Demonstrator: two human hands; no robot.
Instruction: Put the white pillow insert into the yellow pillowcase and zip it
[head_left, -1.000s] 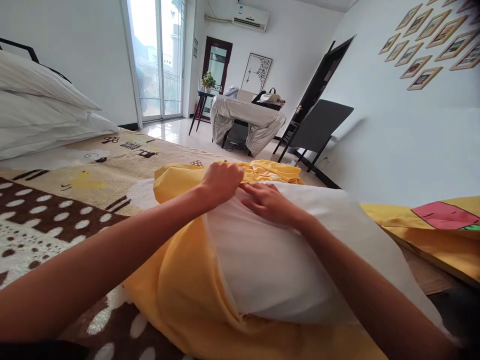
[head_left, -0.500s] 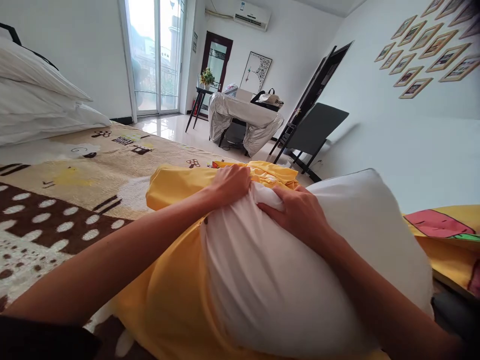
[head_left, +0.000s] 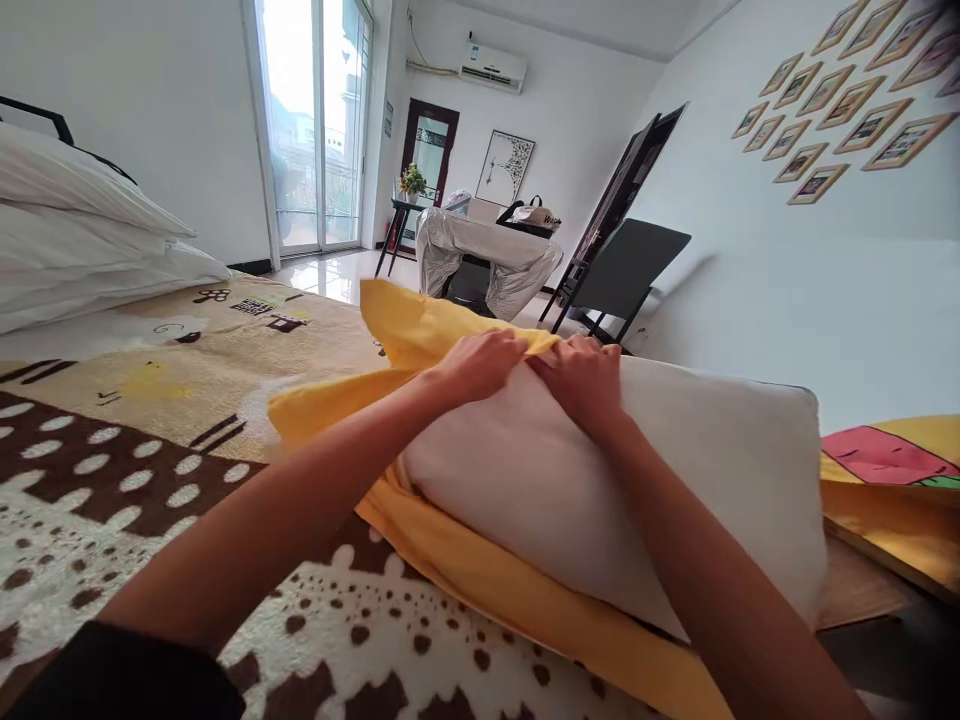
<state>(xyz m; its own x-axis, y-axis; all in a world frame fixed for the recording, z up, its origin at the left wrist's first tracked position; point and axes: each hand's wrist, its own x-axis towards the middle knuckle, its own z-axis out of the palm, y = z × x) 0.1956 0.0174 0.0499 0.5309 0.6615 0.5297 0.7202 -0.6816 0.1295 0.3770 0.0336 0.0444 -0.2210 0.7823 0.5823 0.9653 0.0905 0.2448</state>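
A plump white pillow lies in front of me, partly inside a yellow pillowcase. The cloth covers the pillow's far left end and also runs beneath its near side. My left hand is closed on the pillowcase edge at the top of the pillow. Just to its right, my right hand also grips the yellow edge, knuckles up, its thumb side against the white pillow. Both hands' fingertips are hidden in the folds. The pillow's right end is bare.
A patterned brown and cream blanket covers the bed under the pillow. White pillows are stacked at the left. Yellow fabric with a pink print lies at the right. Farther off stand a covered table and a dark folding table.
My right hand has moved from the white pillow up to the yellow edge. The pillowcase's far part has risen, its near side has dropped lower, and the pillow lies flatter.
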